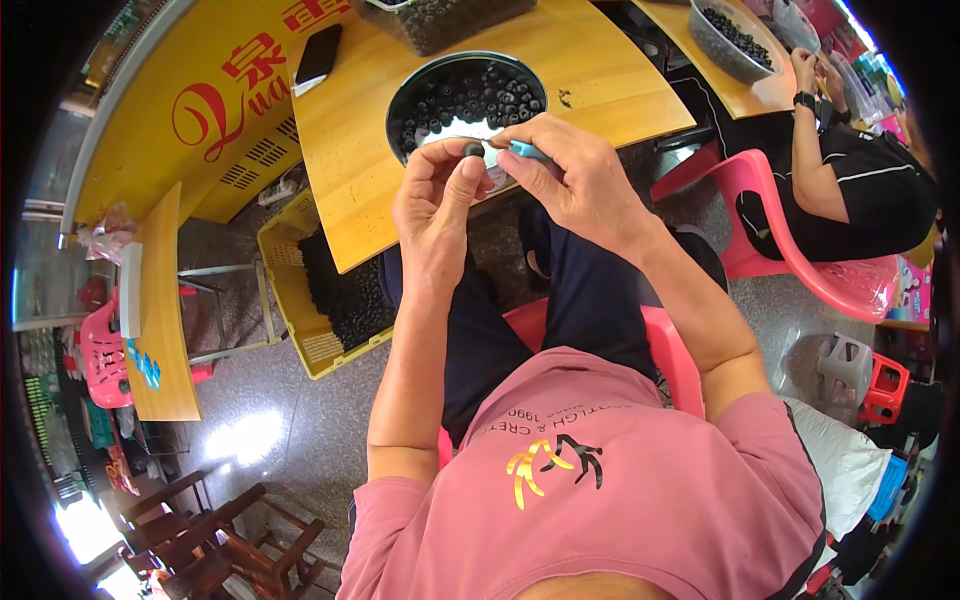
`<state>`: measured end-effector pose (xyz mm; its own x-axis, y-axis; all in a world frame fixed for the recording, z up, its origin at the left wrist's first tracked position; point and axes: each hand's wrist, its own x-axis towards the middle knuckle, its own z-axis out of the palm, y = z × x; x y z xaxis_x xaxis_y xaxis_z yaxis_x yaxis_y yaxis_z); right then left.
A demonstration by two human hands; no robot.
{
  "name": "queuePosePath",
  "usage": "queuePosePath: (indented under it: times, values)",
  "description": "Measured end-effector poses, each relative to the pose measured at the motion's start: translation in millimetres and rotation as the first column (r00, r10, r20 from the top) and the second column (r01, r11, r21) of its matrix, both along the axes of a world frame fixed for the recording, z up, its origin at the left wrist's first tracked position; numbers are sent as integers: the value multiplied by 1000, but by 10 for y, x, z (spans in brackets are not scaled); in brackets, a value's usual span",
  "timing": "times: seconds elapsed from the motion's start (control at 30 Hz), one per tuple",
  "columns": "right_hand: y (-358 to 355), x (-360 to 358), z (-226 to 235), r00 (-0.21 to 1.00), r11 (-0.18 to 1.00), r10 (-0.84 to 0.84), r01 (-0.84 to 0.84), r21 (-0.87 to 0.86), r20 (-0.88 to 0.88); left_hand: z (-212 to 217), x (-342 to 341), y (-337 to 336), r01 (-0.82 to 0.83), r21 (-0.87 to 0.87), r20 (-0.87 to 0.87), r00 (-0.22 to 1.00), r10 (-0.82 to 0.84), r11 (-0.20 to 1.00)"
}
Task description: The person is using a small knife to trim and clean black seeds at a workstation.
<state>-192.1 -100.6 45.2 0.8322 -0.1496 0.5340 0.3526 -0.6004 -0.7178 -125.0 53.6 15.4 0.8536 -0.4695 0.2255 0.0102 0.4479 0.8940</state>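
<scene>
My left hand (440, 190) pinches a small dark round piece (473, 149) between thumb and fingertips. In my right hand (585, 180) is a small tool with a blue handle (528, 151), its thin tip pointing left at the dark piece. Both hands meet just above the near rim of a round metal bowl (541, 84). Inside the bowl lie many dark round pieces (485, 95), some with a pale ring or hole. The exact kind of the pieces is too small to tell.
The bowl stands on a yellow wooden table (350, 190) with a black phone (319, 52) and a clear tub (450, 25). Below left, a yellow crate (300, 335) holds dark pieces. At right, a person (830, 180) sits on a pink chair (770, 200) near another tub (735, 65).
</scene>
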Motion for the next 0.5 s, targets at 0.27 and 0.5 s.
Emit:
queuePosePath:
  times: [0.27,0.5]
  values:
    - [-98,17,-20,994,936,-47,80,-343,103,32,-1,-17,16,-3,2,1000,-16,1000]
    - [-127,43,-23,990,920,-69,110,-377,122,24,19,-14,43,-13,-2,999,-43,999]
